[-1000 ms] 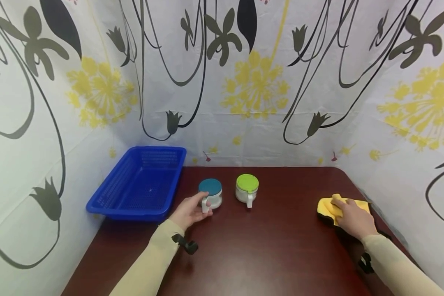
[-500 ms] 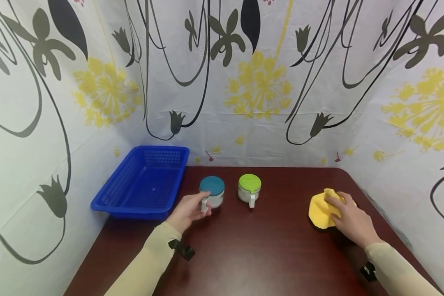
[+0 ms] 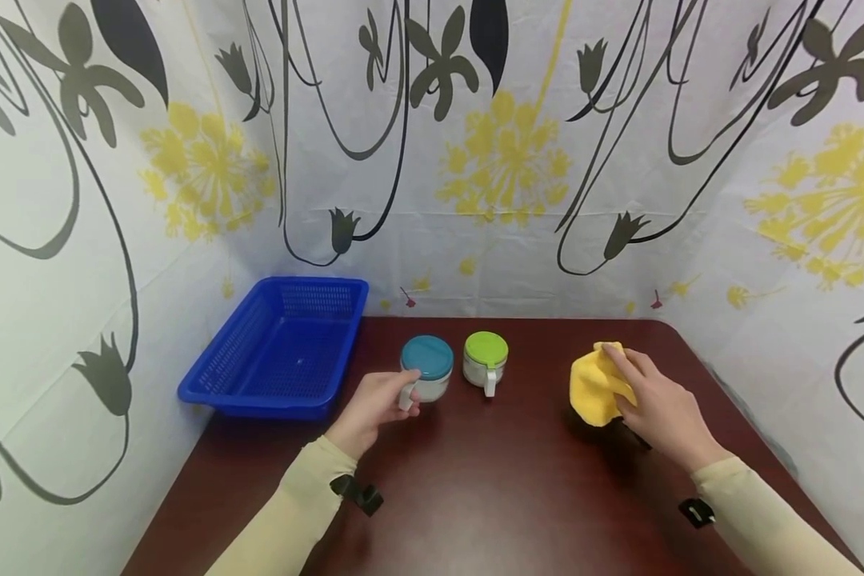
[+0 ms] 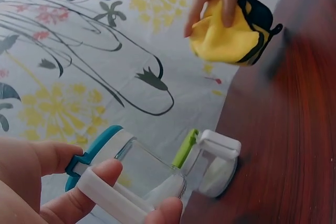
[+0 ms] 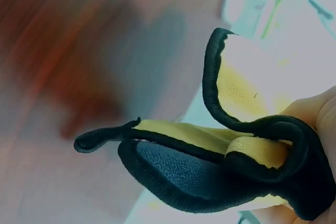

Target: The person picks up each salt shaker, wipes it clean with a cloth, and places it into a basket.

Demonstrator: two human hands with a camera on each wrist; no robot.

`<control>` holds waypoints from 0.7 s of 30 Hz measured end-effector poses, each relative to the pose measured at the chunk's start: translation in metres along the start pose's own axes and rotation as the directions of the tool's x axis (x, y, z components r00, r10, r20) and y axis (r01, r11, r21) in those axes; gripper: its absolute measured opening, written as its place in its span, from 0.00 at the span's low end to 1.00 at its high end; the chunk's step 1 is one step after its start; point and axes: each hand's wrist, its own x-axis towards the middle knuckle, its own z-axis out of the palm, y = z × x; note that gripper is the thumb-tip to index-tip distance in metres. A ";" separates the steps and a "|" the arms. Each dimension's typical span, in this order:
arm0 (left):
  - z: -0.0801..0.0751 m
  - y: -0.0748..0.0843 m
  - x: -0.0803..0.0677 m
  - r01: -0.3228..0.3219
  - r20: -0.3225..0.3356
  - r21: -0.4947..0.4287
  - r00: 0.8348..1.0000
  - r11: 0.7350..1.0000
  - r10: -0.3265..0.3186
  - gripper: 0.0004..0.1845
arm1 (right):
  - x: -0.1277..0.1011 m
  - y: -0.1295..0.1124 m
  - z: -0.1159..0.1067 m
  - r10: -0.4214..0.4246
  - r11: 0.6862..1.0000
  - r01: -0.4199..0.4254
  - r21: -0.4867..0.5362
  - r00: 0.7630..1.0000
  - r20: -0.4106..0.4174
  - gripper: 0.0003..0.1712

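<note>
My left hand point(image 3: 376, 408) grips the white handle point(image 4: 107, 195) of a clear glass jar with a blue lid point(image 3: 427, 357), thumb up at the lid's tab. Just right of it stands a second jar with a green lid point(image 3: 486, 350), its handle facing me; in the left wrist view the two overlap. On the right, my right hand point(image 3: 666, 412) pinches a folded yellow cloth point(image 3: 594, 390) over the table. Black edging, a dark grey underside and a small hanging loop point(image 5: 100, 139) show on the cloth in the right wrist view.
A blue plastic basket point(image 3: 274, 408) with perforated sides sits at the back left of the dark red wooden table point(image 3: 475, 496). A white flower-patterned sheet point(image 3: 504, 264) hangs behind the table and along both sides.
My right hand has lifted the cloth and carried it left toward the jars. My left hand has shifted the blue-lidded jar slightly right, closer to the green-lidded one.
</note>
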 end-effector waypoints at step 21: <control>0.021 0.012 -0.024 -0.072 0.085 0.012 0.994 0.997 0.070 0.23 | 0.037 -0.102 -0.037 -0.269 0.961 0.277 0.019 0.945 -0.186 0.45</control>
